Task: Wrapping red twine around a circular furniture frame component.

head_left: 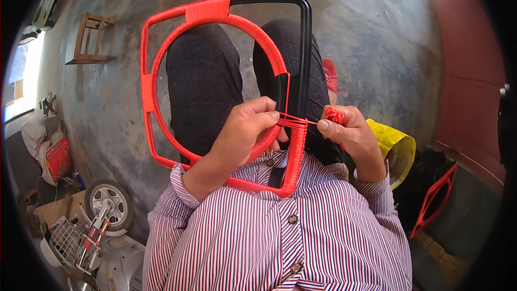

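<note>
A tubular frame (306, 54), a squared outer loop around a round inner ring, rests over my lap. Tight red cord wraps most of it; bare black tube shows at the top right, down the right side and on a short stretch of the ring. My left hand (237, 132) is closed around the ring's right side, its thumb pressing near the strands. In my right hand (355, 134), just outside the frame's right side, is a small bundle of red cord (334, 114). Taut strands run between the hands across the outer tube, above the wrapped part.
On the left are a small wooden stool (92, 37) and a wheel (109, 205) beside a white wire basket (67, 241). A yellow bag (396, 148) stands close by my right arm, with another red frame (435, 199) and a straw broom (439, 252) beyond.
</note>
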`<state>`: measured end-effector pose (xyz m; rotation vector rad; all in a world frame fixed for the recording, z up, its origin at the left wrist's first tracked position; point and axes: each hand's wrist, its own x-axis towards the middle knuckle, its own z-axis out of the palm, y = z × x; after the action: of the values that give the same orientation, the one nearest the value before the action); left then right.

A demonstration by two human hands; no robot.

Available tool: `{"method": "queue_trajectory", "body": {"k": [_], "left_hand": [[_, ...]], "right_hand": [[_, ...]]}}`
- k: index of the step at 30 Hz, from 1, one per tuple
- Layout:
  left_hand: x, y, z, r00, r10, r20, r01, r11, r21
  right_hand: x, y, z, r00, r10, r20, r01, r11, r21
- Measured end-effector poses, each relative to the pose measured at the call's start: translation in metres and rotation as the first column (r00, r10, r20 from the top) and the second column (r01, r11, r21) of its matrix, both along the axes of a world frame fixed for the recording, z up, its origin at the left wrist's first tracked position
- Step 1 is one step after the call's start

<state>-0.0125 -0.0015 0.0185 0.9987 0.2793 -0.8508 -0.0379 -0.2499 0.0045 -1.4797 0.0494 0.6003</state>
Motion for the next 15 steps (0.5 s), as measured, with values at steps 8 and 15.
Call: {"method": "queue_trajectory", "body": {"k": [8,15], "left_hand": [[-0.006,0.003,-0.007,0.997,0.058,-0.041,-0.061,0.994,-0.085],[-0.008,0.007,-0.003,0.998,0.033,0.052,-0.033,0.999,0.005]], "right_hand": [[-0.007,0.002,0.011,0.995,0.092,0.03,-0.091,0.995,-0.043],[-0.012,0.008,0.015,0.954,0.192,0.232,-0.149,0.97,-0.191]]}}
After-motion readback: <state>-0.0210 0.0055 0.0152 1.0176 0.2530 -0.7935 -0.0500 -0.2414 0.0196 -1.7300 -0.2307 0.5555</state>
